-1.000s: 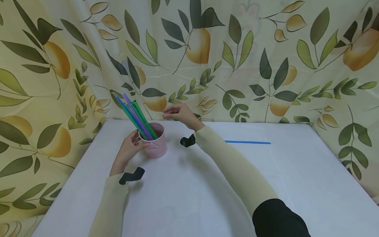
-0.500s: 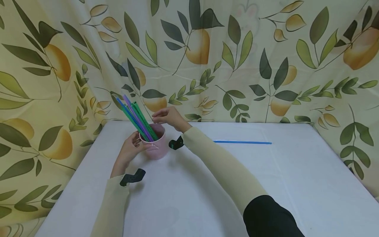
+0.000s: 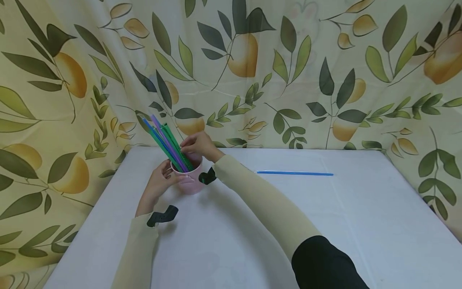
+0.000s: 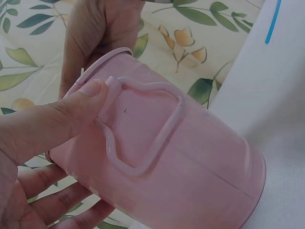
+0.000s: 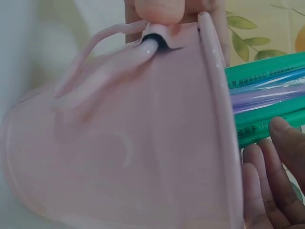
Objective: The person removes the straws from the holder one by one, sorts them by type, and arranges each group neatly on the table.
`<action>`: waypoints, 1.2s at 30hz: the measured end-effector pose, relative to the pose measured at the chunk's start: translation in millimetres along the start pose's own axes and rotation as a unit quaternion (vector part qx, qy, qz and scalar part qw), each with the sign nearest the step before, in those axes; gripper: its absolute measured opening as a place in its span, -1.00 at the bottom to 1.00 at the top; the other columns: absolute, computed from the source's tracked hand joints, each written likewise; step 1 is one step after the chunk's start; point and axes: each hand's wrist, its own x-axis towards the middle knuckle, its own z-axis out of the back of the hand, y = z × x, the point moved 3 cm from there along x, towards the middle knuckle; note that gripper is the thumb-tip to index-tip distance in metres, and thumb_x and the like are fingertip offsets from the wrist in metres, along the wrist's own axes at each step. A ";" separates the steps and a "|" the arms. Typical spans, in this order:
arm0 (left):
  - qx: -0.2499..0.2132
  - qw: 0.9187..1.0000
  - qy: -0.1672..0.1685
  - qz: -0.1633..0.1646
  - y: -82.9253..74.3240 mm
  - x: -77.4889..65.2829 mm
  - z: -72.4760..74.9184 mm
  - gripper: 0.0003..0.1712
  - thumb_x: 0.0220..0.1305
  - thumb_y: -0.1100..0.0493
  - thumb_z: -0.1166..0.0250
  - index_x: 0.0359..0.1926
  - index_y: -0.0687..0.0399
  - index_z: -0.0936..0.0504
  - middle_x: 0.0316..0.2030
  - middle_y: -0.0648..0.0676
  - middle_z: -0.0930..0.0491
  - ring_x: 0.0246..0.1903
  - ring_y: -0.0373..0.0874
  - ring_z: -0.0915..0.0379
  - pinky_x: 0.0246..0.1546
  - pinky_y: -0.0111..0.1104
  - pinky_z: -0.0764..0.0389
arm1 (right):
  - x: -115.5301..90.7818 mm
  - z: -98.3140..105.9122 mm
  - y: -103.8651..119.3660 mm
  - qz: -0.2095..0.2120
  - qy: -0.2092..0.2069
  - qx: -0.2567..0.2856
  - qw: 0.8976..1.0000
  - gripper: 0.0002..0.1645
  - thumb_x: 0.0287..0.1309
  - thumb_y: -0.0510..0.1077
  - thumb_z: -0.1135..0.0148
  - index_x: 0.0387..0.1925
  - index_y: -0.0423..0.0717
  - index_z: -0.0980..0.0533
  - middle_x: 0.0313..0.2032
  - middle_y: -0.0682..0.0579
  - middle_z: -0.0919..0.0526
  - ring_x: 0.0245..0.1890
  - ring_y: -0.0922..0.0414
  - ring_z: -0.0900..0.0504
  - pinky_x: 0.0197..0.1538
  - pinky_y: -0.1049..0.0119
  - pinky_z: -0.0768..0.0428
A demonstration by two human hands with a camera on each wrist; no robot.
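Observation:
A pink bucket (image 3: pixel 190 185) with a wire handle (image 4: pixel 157 148) stands toward the back left of the table. My left hand (image 3: pixel 157 180) grips its side near the rim, thumb over the handle's lug and fingers round behind. Green straws (image 3: pixel 174 143) with printed wrappers, a purple straw (image 3: pixel 166 139) and a blue straw (image 3: pixel 150 129) lean leftward out of the bucket. At the rim's right side, my right hand (image 3: pixel 200 145) pinches the edge of a green straw (image 5: pixel 252 130), thumb on the wrapper and fingers below it. The straws' lower ends are hidden inside the bucket.
Another blue straw (image 3: pixel 294 173) lies flat on the white table (image 3: pixel 245 224), right of the bucket and beyond the right forearm. A leaf-and-fruit patterned curtain (image 3: pixel 231 88) hangs behind the table's back edge and along its sides.
My right hand has moved left and slightly down, from beside the bucket to the green straws above its rim. My left hand has kept its grip on the bucket.

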 end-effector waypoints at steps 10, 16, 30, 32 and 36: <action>0.001 1.000 0.000 -0.001 0.4 1.9 0.3 0.01 0.14 0.01 -0.35 0.47 0.01 0.05 0.46 0.17 0.01 0.43 0.14 0.06 0.43 -0.03 -0.10 | 2.3 0.4 3.4 0.007 -0.005 -0.063 0.998 -0.73 -0.08 -0.19 -0.44 -0.28 -0.22 -0.67 -0.25 -0.12 -0.74 -0.25 0.11 -0.70 -0.28 0.52 -0.63; -0.002 1.000 0.004 -0.004 1.1 3.0 -0.3 0.00 0.14 0.03 -0.35 0.46 0.01 0.05 0.46 0.17 0.00 0.43 0.14 0.05 0.43 -0.04 -0.10 | 4.9 -1.4 1.2 0.016 0.008 -0.053 0.998 -0.73 -0.10 -0.21 -0.45 -0.29 -0.25 -0.66 -0.26 -0.13 -0.74 -0.25 0.11 -0.71 -0.21 0.52 -0.61; 0.006 1.000 -0.001 -0.003 -0.5 1.1 0.6 0.01 0.12 -0.02 -0.36 0.46 -0.05 0.03 0.46 0.14 0.01 0.43 0.14 0.05 0.42 -0.01 -0.11 | 7.0 -8.9 5.5 0.046 0.040 -0.152 0.986 -0.75 -0.17 -0.20 -0.50 -0.37 -0.21 -0.65 -0.36 -0.07 -0.74 -0.40 0.18 -0.67 -0.29 0.52 -0.63; 0.004 1.000 -0.001 -0.004 -0.7 1.1 1.1 0.00 0.13 -0.01 -0.36 0.46 -0.05 0.02 0.46 0.14 0.00 0.43 0.14 0.05 0.42 -0.02 -0.11 | 7.3 -9.6 5.5 0.049 0.044 -0.155 0.986 -0.75 -0.17 -0.20 -0.50 -0.37 -0.21 -0.65 -0.36 -0.07 -0.73 -0.40 0.18 -0.67 -0.29 0.52 -0.63; 0.000 1.000 0.000 -0.007 -0.5 0.6 2.0 -0.01 0.14 0.01 -0.35 0.46 -0.06 0.02 0.45 0.14 -0.01 0.43 0.13 0.04 0.43 -0.02 -0.10 | 7.8 -10.1 6.1 0.054 0.054 -0.155 0.985 -0.77 -0.14 -0.23 -0.48 -0.36 -0.22 -0.66 -0.35 -0.08 -0.74 -0.39 0.17 -0.69 -0.29 0.52 -0.64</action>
